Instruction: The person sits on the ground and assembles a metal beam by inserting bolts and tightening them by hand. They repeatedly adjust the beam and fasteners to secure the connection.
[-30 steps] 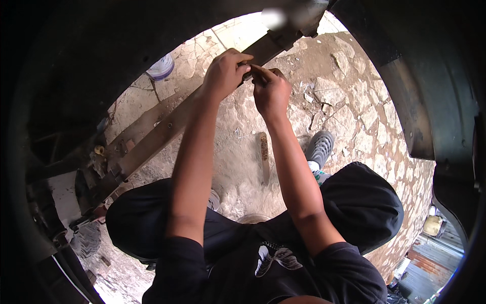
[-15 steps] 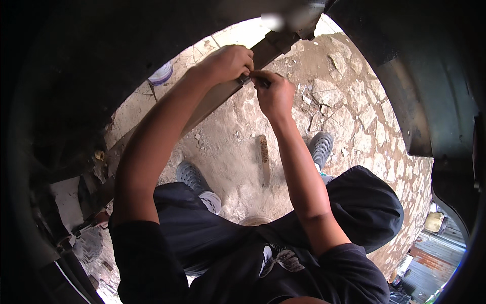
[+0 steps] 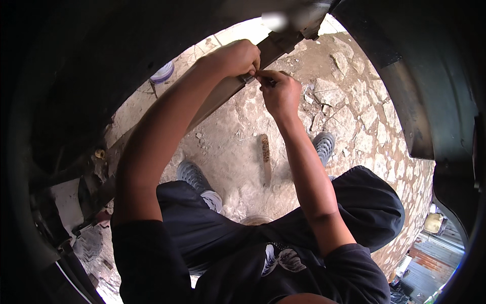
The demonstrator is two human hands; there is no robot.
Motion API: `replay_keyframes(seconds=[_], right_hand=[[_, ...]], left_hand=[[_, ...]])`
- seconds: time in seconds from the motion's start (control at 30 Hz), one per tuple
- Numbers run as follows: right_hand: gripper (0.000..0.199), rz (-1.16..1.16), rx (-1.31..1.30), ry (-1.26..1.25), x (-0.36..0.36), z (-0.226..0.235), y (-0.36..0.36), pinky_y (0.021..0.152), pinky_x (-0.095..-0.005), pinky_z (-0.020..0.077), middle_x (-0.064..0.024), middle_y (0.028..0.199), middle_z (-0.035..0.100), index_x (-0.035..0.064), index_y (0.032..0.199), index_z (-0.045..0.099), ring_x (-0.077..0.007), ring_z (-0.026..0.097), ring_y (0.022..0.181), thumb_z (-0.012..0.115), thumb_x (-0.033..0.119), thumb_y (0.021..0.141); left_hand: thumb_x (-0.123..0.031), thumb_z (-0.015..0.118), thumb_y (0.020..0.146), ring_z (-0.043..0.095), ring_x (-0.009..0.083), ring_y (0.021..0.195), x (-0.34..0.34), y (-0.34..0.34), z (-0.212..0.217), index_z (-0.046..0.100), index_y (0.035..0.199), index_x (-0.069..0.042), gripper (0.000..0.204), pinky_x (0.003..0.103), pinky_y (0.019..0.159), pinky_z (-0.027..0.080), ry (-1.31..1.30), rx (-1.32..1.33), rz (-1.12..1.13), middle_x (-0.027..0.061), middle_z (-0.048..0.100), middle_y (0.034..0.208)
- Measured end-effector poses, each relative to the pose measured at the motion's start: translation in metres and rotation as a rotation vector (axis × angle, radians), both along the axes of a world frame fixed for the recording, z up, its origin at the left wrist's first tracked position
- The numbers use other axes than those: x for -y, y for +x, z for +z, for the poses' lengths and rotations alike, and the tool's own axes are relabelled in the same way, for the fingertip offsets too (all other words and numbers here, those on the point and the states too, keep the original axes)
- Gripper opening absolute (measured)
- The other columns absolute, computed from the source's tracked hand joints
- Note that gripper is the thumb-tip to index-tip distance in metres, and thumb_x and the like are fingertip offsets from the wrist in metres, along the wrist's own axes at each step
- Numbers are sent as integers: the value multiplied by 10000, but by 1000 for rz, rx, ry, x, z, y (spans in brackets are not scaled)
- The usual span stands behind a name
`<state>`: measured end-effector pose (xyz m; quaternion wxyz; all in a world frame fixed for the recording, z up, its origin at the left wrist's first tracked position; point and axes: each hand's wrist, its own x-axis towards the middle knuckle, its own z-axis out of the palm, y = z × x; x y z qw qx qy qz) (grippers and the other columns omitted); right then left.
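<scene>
Both my hands meet at the edge of a long dark panel that runs slantwise across the upper middle. My left hand reaches over the panel, its fingers bent down and pinched at the edge. From the near right side my right hand comes in, with thumb and index finger pressed together against the left fingertips. Just beside the fingertips, a small dark clip-like piece shows on the edge. Whatever lies between the fingers is hidden.
A dark curved shell surrounds the opening. Below, on stony ground, lies a narrow strip with a speckled, rusty-looking end, between my shoes. A white container with a purple band stands beyond the panel. Corrugated metal sheeting is at lower right.
Both hands have shifted a little to the right along the panel edge, the left one also slightly up. Their fingertips stay together, and the bent fingers of the left hand point further down.
</scene>
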<state>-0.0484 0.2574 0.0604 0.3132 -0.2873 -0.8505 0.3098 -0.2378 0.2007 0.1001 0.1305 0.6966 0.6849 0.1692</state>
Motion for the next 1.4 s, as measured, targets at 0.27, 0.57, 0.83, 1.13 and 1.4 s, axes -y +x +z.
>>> replay_keyframes(seconds=[0.27, 0.57, 0.83, 1.13, 1.4], right_hand=[[100, 67, -123, 3, -2, -8, -9, 672, -406, 563, -179, 814, 737, 96, 923, 818, -329, 719, 700, 768, 67, 841], [136, 87, -107, 28, -7, -8, -19, 691, -361, 578, -128, 876, 767, 96, 971, 813, -286, 737, 734, 792, 62, 841], [114, 95, -89, 40, -7, -12, 13, 692, -404, 564, -177, 823, 730, 74, 925, 806, -334, 707, 725, 773, 36, 823], [105, 66, -166, -67, -1, -4, 4, 679, -370, 569, -150, 841, 747, 71, 943, 796, -288, 735, 752, 774, 26, 851], [123, 94, 4, -27, -6, 0, -2, 721, -359, 594, -145, 900, 772, 78, 967, 798, -268, 763, 800, 764, 23, 863]], left_hand=[[-46, 739, 742, 703, 311, 862, 6, -2, -1, 801, 914, -47, 183, 391, 816, 552, 21, 45, 16, 132, 720, 899], [-71, 737, 764, 706, 316, 879, 0, -6, 0, 793, 895, -23, 150, 395, 814, 553, -35, -41, 88, 140, 716, 910], [-118, 760, 754, 686, 315, 938, -9, 21, -28, 808, 895, -68, 157, 408, 859, 557, -80, -165, 16, 110, 706, 907], [-94, 748, 768, 686, 306, 884, 9, 7, 16, 801, 882, -57, 131, 399, 828, 545, 100, 36, -3, 116, 696, 894], [-91, 735, 765, 654, 281, 962, 9, 4, 0, 802, 875, -58, 132, 392, 885, 534, 81, -39, 24, 82, 708, 901]])
